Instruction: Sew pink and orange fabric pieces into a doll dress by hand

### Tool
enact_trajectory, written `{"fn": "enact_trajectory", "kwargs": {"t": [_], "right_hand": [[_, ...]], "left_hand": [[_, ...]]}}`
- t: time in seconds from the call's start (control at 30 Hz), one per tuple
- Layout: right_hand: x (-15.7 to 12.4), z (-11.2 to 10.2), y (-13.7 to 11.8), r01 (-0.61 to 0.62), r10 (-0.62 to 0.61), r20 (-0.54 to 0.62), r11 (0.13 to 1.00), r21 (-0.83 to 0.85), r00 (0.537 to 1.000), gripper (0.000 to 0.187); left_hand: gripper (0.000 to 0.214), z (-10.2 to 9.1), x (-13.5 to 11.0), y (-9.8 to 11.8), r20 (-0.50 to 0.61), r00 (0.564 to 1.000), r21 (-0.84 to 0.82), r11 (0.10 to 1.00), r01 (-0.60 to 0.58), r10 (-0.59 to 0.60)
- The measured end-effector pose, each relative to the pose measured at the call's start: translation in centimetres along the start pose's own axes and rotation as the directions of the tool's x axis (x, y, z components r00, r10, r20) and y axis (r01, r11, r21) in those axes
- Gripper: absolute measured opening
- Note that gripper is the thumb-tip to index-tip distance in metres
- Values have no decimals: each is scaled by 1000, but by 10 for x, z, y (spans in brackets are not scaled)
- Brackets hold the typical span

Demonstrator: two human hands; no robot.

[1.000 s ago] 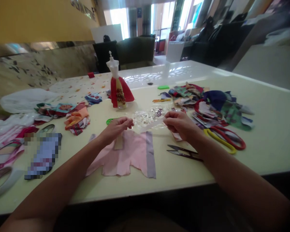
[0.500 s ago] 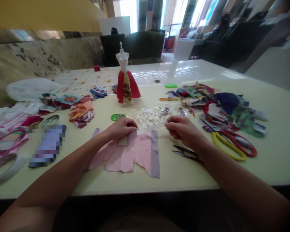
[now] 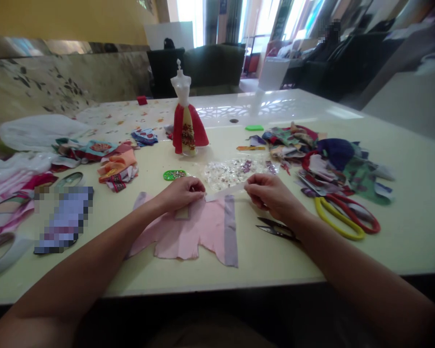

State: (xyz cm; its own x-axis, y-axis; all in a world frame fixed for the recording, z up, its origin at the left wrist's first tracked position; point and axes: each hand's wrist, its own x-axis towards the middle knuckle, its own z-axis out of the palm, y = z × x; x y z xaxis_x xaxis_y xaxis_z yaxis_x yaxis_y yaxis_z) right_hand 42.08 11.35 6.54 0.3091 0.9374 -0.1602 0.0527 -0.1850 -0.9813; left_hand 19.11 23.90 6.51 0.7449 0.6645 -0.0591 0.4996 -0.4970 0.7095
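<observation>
A strip of white tape (image 3: 224,191) stretches between my hands above a piece of pink cloth (image 3: 181,237). My left hand (image 3: 184,193) pinches the strip's left end over the cloth's upper edge. At the other end, my right hand (image 3: 263,191) grips it between thumb and fingers. The cloth lies flat, with a grey band (image 3: 231,232) down its right side and ragged lower edges. Thread snips (image 3: 277,228) rest on the table, partly hidden by my right forearm.
A small mannequin (image 3: 183,111) in a red and gold skirt stands beyond my hands. Behind them lie a bag of beads (image 3: 226,174) and a green tray (image 3: 174,175). Fabric scraps (image 3: 297,140) and scissors (image 3: 339,217) are on the right; tape rolls (image 3: 7,256) on the left.
The whole view has shifted slightly, so things appear a little further left. My hands keep the strip stretched between them, with little other movement.
</observation>
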Motion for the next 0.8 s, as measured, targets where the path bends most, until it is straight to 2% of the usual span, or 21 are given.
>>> {"fn": "enact_trajectory", "kwargs": {"t": [0.17,0.4,0.5,0.8], "right_hand": [[4,-1,4,26,-26,-1,1000,-2,1000,10],[9,-3,10,38,-39,-18,999,-26,999,10],[10,-3,12,47,-48,-24,999,-18,999,9],[7,-2,8,74,-74,-33,997,-12,997,7]], "left_hand": [[14,2,-2,8,-107,988,152,984,-93,110],[14,6,-2,21,-177,971,167,977,-133,162],[16,9,4,29,-168,971,178,974,-141,171],[26,20,36,49,-31,994,188,977,-96,103]]}}
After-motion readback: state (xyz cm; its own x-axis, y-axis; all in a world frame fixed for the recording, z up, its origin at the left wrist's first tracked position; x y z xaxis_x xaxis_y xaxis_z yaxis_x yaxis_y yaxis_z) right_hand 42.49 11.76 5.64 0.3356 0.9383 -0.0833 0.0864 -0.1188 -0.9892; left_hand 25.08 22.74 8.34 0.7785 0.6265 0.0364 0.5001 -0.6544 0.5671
